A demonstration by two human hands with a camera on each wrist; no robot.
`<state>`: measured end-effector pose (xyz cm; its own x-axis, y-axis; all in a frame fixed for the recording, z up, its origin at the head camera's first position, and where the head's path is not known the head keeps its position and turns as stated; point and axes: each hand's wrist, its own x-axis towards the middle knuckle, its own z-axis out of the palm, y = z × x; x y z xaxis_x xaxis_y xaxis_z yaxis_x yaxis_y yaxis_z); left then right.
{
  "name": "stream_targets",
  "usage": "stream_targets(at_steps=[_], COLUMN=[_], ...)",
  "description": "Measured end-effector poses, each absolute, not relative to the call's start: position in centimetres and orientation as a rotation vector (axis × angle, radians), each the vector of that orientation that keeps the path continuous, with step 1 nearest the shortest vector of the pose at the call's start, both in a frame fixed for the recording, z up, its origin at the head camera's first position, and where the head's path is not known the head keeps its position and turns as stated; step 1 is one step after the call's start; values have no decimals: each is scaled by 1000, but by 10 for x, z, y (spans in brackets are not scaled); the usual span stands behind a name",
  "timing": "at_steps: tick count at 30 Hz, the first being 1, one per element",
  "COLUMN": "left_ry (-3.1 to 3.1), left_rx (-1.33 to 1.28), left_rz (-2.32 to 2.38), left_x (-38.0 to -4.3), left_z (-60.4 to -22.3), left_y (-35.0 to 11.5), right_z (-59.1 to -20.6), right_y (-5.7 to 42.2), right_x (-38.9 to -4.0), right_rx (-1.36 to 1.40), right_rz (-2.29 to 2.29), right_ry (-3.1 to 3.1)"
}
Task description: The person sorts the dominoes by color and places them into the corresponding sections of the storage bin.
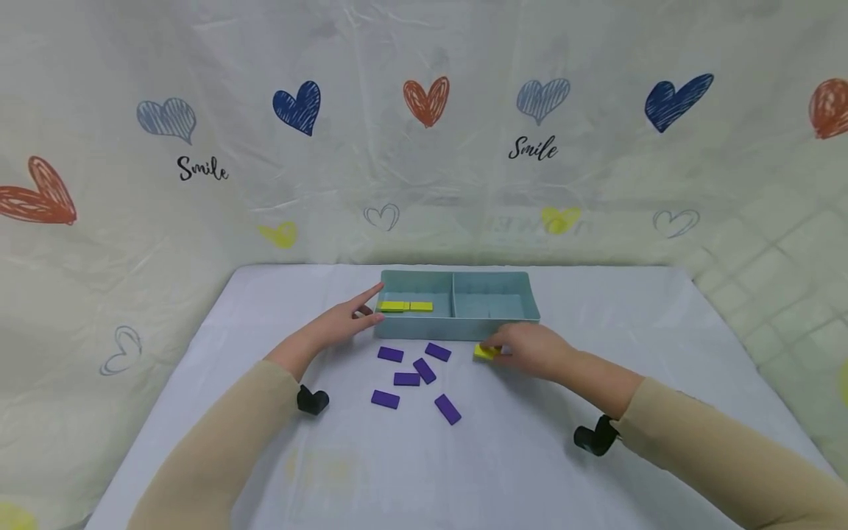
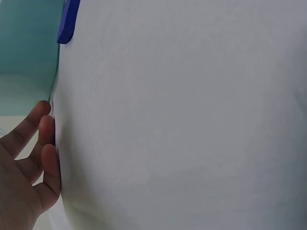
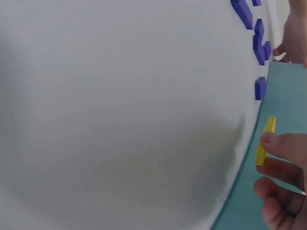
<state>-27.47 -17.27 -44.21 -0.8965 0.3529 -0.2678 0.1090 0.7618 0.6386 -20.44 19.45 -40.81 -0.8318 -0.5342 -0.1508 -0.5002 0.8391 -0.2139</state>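
A pale teal box (image 1: pixel 424 329) with two compartments stands at the back of the table. Inside its left compartment lie yellow blocks (image 1: pixel 421 307). My left hand (image 1: pixel 338 322) is at the box's left end, index finger stretched along the side. Between thumb and fingers, my right hand (image 1: pixel 533 350) pinches a yellow block (image 3: pixel 266 139) just in front of the box's right half. Several purple blocks (image 1: pixel 407 379) lie scattered on the table before the box; one purple block (image 2: pixel 68 21) shows at the top of the left wrist view.
A white cloth covers the table (image 1: pixel 503 471). Behind it hangs a pale sheet (image 1: pixel 464 177) printed with hearts and the word Smile. The box's right compartment (image 1: pixel 493 303) holds no block that I can see. Black wrist devices (image 1: pixel 313 400) sit under both sleeves.
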Motion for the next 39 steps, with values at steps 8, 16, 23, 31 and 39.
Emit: stream_targets(at_steps=[8, 16, 23, 31, 39], left_ry=[2592, 2599, 2588, 2590, 2597], left_rx=[345, 348, 342, 353, 378], left_rz=[911, 910, 911, 912, 911], left_x=[-276, -278, -276, -277, -277], left_z=[-443, -446, -444, -445, -446], left_y=[-175, -177, -178, -178, -175], right_z=[-390, -363, -352, -351, -350], right_y=[196, 198, 193, 171, 138], right_x=[-203, -207, -219, -238, -256], right_rx=[-855, -918, -865, -890, -851], right_rz=[-269, -353, -399, -351, -370], right_ry=[2819, 2884, 2874, 2862, 2813])
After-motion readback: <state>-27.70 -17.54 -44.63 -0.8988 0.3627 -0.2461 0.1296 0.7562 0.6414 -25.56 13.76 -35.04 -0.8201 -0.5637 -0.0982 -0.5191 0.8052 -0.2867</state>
